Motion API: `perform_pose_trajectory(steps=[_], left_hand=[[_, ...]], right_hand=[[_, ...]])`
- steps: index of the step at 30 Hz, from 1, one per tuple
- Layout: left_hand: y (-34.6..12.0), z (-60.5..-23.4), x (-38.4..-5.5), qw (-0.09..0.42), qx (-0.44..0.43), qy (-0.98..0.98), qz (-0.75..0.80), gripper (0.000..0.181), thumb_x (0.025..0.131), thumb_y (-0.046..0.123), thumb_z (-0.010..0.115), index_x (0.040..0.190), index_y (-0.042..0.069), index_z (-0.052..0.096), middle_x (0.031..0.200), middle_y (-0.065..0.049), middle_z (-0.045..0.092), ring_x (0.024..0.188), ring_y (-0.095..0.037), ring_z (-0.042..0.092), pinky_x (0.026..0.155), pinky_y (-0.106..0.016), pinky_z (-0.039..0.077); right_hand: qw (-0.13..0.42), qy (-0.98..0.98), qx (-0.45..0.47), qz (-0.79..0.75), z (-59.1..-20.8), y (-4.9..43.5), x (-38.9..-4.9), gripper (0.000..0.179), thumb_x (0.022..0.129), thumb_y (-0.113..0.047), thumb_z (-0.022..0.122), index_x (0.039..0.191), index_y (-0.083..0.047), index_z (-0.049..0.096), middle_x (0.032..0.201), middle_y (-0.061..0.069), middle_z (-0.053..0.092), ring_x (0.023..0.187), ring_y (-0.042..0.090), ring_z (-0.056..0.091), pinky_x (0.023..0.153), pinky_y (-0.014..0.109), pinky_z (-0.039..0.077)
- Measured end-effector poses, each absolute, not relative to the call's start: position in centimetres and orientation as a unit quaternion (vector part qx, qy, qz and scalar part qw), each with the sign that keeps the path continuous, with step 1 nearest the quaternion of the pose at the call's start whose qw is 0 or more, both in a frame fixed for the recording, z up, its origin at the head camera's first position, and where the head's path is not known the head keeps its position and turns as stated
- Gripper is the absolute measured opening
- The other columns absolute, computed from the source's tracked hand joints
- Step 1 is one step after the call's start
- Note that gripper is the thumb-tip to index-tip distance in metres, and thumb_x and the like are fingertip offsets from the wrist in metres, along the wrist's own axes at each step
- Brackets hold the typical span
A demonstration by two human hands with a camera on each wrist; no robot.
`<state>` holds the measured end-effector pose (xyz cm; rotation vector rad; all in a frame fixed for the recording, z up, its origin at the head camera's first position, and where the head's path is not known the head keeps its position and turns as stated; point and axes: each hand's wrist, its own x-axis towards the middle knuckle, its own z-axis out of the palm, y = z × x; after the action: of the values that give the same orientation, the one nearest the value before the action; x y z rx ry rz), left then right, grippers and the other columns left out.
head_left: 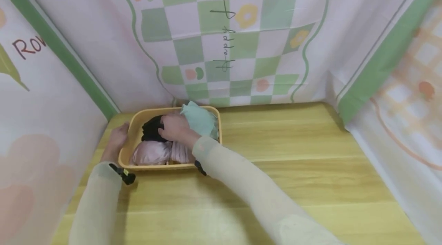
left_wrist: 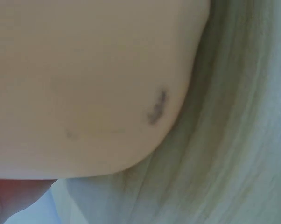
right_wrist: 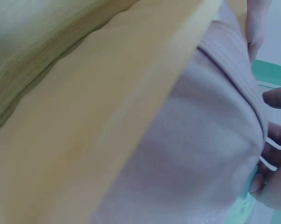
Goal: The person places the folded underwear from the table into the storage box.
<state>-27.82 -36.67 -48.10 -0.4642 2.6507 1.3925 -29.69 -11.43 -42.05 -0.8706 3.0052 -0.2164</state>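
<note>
A yellow plastic basket sits on the table at the back left, filled with folded fabric pieces. My left hand grips its left side, with fingertips at the rim. Inside the basket, my right hand reaches over the fabrics, its fingers at the edge of a black cloth. The right wrist view shows that hand's thumb and fingers spread loosely above a pale pink cloth with a stitched seam. A mint-green cloth lies to the right, and a shiny pink cloth at the front left.
The wood-grain table extends to the right and in front of the basket. Printed curtains surround it: a checkered back curtain right behind the basket, a left curtain near my left arm, and a right curtain.
</note>
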Motion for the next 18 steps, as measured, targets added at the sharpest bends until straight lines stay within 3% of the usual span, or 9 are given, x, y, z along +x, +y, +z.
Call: perform_pose_trajectory(steps=[5,9,12,16,18], left_hand=[[-36.5,-47.9,-27.6,0.069,-0.166,0.871,0.458,0.084,0.101,0.066,0.018,0.153,0.003,0.036,0.136,-0.028,0.052,0.103,-0.027,0.058,0.086,-0.030,0.050],[-36.4,-47.8,-27.6,0.060,-0.182,0.882,0.430,0.081,0.101,0.066,0.020,0.148,0.006,0.045,0.131,-0.027,0.054,0.102,-0.030,0.056,0.083,-0.032,0.048],[-36.3,-47.6,-27.8,0.046,-0.174,0.896,0.405,0.072,0.104,0.057,0.020,0.147,0.007,0.047,0.137,-0.028,0.051,0.113,-0.040,0.053,0.094,-0.047,0.049],[-36.1,-47.3,-28.2,0.020,-0.129,0.930,0.343,0.066,0.107,0.046,0.016,0.151,0.002,0.039,0.153,-0.029,0.039,0.137,-0.050,0.039,0.116,-0.060,0.033],[-35.8,-46.9,-28.4,0.011,-0.109,0.940,0.324,0.065,0.108,0.043,0.016,0.152,-0.001,0.034,0.154,-0.032,0.035,0.140,-0.052,0.033,0.118,-0.062,0.027]], right_hand=[[0.006,0.954,-0.291,-0.075,-41.6,-11.0,-29.3,0.034,0.101,-0.041,0.051,0.125,-0.024,0.068,0.124,-0.007,0.069,0.122,0.019,0.057,0.101,0.033,0.051],[0.010,0.953,-0.291,-0.089,-41.2,-10.7,-28.9,0.033,0.100,-0.039,0.052,0.126,-0.024,0.067,0.125,-0.008,0.069,0.124,0.018,0.057,0.103,0.034,0.050],[0.009,0.951,-0.293,-0.094,-41.0,-10.4,-28.8,0.032,0.100,-0.038,0.053,0.125,-0.024,0.068,0.124,-0.008,0.070,0.122,0.018,0.058,0.102,0.034,0.051],[0.007,0.950,-0.300,-0.087,-40.8,-9.9,-28.6,0.032,0.100,-0.037,0.053,0.125,-0.024,0.068,0.124,-0.007,0.070,0.121,0.018,0.059,0.101,0.036,0.051],[0.008,0.950,-0.302,-0.082,-40.7,-9.6,-28.6,0.032,0.100,-0.038,0.053,0.125,-0.025,0.068,0.124,-0.007,0.070,0.121,0.018,0.059,0.101,0.036,0.051]])
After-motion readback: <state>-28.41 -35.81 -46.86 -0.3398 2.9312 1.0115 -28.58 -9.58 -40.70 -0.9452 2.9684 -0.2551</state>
